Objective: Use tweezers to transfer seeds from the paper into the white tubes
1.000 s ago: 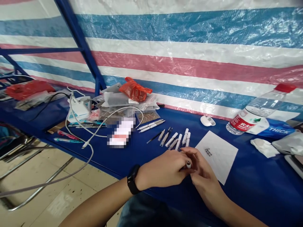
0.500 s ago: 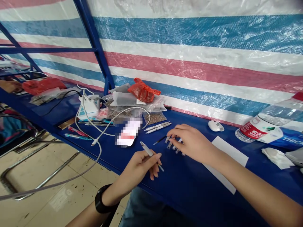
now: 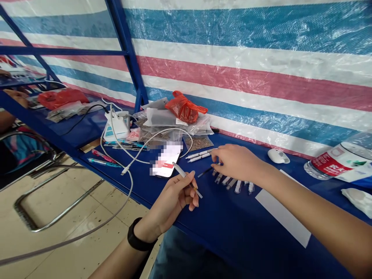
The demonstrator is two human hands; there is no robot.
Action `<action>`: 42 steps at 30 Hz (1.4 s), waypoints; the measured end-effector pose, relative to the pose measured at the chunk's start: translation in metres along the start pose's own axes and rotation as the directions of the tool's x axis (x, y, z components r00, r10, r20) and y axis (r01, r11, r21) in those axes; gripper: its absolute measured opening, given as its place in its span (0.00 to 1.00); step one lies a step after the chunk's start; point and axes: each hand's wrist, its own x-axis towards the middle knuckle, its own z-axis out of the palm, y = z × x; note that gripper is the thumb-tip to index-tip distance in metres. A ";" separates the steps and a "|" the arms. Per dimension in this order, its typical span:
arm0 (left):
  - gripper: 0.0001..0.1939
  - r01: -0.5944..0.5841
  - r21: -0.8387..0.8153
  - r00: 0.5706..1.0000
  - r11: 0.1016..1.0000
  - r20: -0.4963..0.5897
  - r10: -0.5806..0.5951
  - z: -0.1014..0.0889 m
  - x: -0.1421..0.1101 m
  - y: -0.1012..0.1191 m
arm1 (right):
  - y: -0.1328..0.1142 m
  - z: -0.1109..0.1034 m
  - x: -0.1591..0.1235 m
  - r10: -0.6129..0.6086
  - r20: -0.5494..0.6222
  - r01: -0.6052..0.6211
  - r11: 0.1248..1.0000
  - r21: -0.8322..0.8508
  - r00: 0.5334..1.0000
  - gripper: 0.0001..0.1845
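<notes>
Far beyond the fingers, a blue, white and pink striped tarpaulin [image 3: 247, 69] hung on a blue steel frame [image 3: 128, 50]; beneath the fingers, a long blue table [image 3: 229, 221] running off to the left. Past the fingertips, a heap of clear plastic bags topped by a red plastic bag [image 3: 184, 108], then a white charger [image 3: 116, 130] with a white cable [image 3: 128, 182] trailing across the tabletop, and a phone [image 3: 166, 159] with its screen blurred. Off to the right of the fingers, a water bottle [image 3: 334, 162] on its side and a sheet of white paper [image 3: 279, 209]. Directly under the right hand [image 3: 238, 161], a row of white pen parts [image 3: 232, 186], lying side by side, tips toward the person. Just beyond its extended, slightly spread fingers, two white pens [image 3: 199, 156]; just left of them, a slim dark pen [image 3: 205, 172], with any contact hard to tell. In the left hand [image 3: 171, 203], above a black wristwatch [image 3: 139, 236], a white pen [image 3: 183, 175] pinched between thumb and fingers, its long axis slanting from upper left to lower right, dark tip outward.
</notes>
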 end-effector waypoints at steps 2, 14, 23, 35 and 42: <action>0.23 0.000 -0.018 1.000 1.000 0.028 0.001 0.000 0.001 -0.002 | 0.000 0.004 -0.002 0.084 0.056 -0.088 0.994 0.070 0.995 0.04; 0.21 -0.006 -0.039 1.000 0.999 0.026 0.007 0.006 0.005 0.002 | -0.019 0.021 -0.007 0.384 0.024 -0.374 0.884 0.280 0.923 0.08; 0.19 -0.097 -0.019 0.993 0.995 0.063 0.098 0.029 0.018 0.014 | -0.008 0.009 -0.075 0.523 0.105 -0.114 -0.015 0.993 0.846 0.17; 0.19 -0.247 0.321 0.915 0.914 0.387 0.111 0.089 0.093 0.008 | 0.024 0.030 -0.118 0.659 0.033 0.123 -0.189 0.974 0.752 0.21; 0.18 -0.560 0.540 0.790 0.628 0.119 0.602 0.062 0.100 0.045 | 0.019 0.034 -0.107 0.660 -0.072 -0.143 0.267 0.953 0.747 0.26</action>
